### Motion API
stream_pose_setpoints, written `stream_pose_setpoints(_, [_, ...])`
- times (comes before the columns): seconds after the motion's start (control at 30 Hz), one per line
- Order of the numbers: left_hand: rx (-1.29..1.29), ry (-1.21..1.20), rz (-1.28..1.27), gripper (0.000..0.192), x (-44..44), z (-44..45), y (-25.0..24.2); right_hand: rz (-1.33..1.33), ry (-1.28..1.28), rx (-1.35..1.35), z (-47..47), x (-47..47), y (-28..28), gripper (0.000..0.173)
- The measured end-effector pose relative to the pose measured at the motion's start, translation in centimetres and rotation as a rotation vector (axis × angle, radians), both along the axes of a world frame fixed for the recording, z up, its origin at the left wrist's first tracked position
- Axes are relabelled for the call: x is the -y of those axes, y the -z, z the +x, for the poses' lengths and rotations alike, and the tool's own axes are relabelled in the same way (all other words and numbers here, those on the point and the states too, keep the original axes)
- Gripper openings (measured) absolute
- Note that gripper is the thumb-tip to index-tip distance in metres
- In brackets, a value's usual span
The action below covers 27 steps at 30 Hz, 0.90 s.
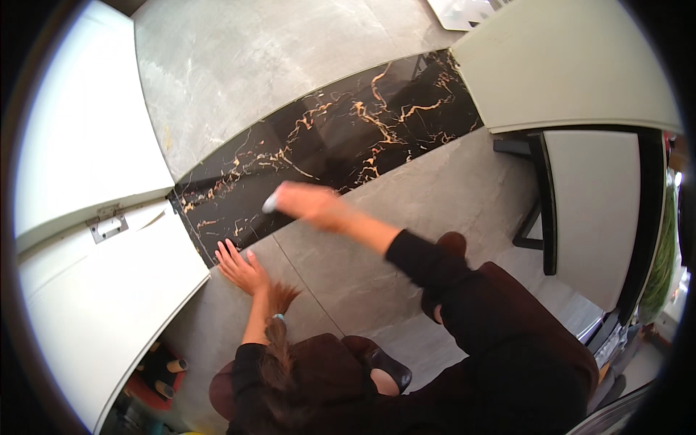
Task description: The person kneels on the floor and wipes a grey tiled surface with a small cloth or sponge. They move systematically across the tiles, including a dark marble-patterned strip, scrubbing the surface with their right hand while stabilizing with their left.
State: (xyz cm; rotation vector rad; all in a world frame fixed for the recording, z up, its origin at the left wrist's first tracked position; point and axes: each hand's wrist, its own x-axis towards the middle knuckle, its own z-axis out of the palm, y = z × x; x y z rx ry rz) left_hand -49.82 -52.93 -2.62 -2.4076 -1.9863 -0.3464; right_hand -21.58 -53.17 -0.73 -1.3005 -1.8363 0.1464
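My right hand is blurred by motion over the black marble threshold strip with gold veins. Its fingers are closed around a small white object that sticks out at the fingertips; what the object is cannot be told. My left hand rests with spread fingers on the grey floor tile, its fingertips at the strip's near edge by the left door frame, and holds nothing. A braid of hair with a pale blue tie hangs beside the left wrist.
White door frame parts with a metal strike plate stand at left. A pale wall end rises at right, above a white and black chair-like piece. A red item with rolls lies lower left.
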Motion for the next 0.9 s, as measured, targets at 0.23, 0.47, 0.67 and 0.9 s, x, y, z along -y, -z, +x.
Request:
stream_pose_setpoints(0.23, [0.037, -0.019, -0.039, 0.061, -0.4, 1.3, -0.9, -0.413, 0.748, 0.213, 29.0, 1.3, 2.2, 0.045])
stream_pose_setpoints(0.47, [0.036, -0.034, -0.046, 0.06, -0.1, 0.7, -1.4, -0.365, 0.602, 0.57, 16.9, -5.5, 2.8, 0.066])
stream_pose_setpoints(0.67, [0.061, -0.04, -0.061, 0.061, -0.1, 1.1, -1.2, -0.374, 0.032, 0.235, -1.1, -5.3, 0.3, 0.083])
stream_pose_setpoints(0.9, [0.06, -0.044, -0.043, 0.059, -0.3, 1.3, -1.1, -0.218, -0.33, -0.096, -10.9, -4.1, 1.3, 0.037])
